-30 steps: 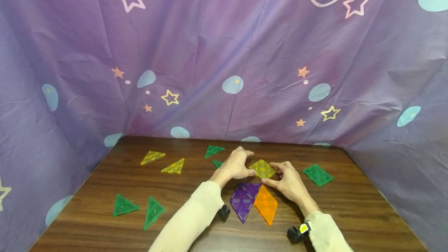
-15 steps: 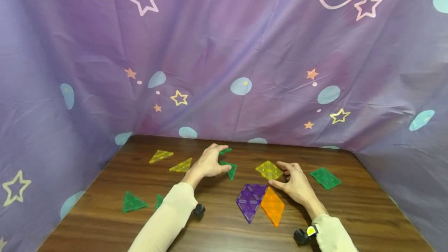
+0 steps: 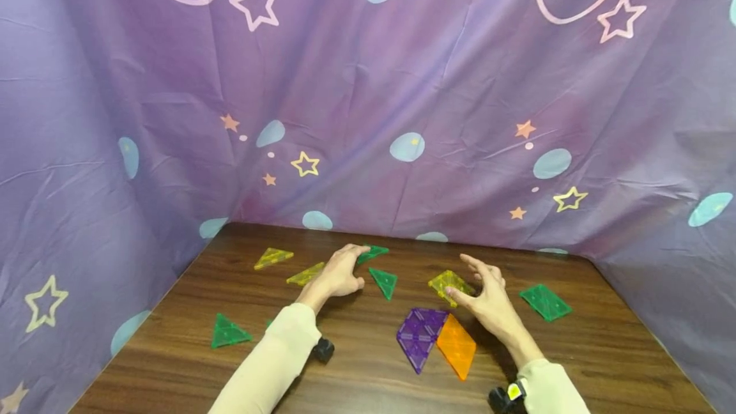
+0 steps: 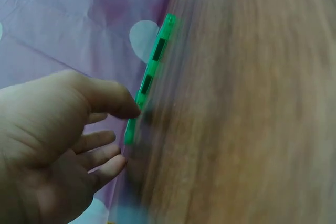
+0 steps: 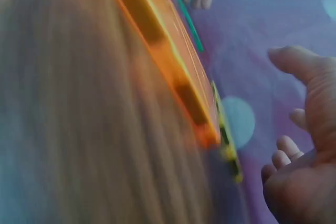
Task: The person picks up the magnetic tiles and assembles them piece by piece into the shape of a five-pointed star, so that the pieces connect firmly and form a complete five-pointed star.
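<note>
My left hand point(image 3: 339, 273) hovers by two green triangles, its fingertips at the back one point(image 3: 375, 253) and its thumb left of the front one point(image 3: 384, 282). In the left wrist view a green tile point(image 4: 152, 72) stands edge-on beyond the thumb of that hand point(image 4: 68, 129); contact is unclear. My right hand point(image 3: 489, 299) has its thumb over the yellow diamond-shaped piece point(image 3: 447, 285), fingers spread and raised. In the right wrist view the hand point(image 5: 310, 129) holds nothing, with the orange tile point(image 5: 173, 61) and yellow tile point(image 5: 226, 135) beside it.
A purple piece point(image 3: 421, 337) touches the orange tile point(image 3: 457, 345) in front of the right hand. A green piece point(image 3: 545, 302) lies at right, yellow triangles point(image 3: 273, 257) at back left, a green triangle point(image 3: 227, 331) at front left. A patterned cloth point(image 3: 368, 101) hangs behind.
My left hand has moved left from the yellow diamond to the green triangles. The right hand's fingers have lifted off the diamond's right side. The head view has shifted.
</note>
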`<state>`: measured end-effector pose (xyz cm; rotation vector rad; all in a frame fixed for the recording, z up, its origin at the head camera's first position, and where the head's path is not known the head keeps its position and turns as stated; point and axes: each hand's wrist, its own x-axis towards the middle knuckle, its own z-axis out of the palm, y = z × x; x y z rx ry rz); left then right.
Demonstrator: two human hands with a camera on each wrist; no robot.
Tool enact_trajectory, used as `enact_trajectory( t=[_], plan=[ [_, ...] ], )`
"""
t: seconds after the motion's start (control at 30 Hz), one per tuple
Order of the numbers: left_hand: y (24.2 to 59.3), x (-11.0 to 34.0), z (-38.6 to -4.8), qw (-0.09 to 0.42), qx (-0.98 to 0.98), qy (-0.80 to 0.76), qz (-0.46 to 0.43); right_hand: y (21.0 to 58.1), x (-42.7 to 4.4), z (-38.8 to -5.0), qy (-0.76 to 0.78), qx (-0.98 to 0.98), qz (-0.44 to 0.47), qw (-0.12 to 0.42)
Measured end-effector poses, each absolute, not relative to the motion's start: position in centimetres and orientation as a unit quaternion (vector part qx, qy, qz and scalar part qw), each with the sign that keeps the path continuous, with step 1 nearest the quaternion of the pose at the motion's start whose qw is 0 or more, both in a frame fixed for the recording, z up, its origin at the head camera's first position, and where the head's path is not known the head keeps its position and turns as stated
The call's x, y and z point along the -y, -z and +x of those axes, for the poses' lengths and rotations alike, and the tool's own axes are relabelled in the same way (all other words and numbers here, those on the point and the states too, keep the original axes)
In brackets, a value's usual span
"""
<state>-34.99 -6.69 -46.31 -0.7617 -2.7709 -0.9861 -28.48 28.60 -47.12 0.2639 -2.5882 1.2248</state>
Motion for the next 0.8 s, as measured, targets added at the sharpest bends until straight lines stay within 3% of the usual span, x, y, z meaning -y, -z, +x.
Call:
enact_trajectory(
  t=[0.33,0.6,0.8],
  plan=[
    [46.5,6.5,-35.2,0.052,0.916,0.312,-0.248,45.8,-22.0,-29.1,-0.462,0.86,0.17,0.131],
    [46.9,6.1,-35.4,0.034,0.914,0.314,-0.254,46.8,-19.0,-30.2,-0.49,0.843,0.221,0.022],
    [47.0,6.7,-35.7,0.034,0.91,0.31,-0.272,47.7,-18.8,-30.8,-0.476,0.842,0.254,-0.016]
  ],
)
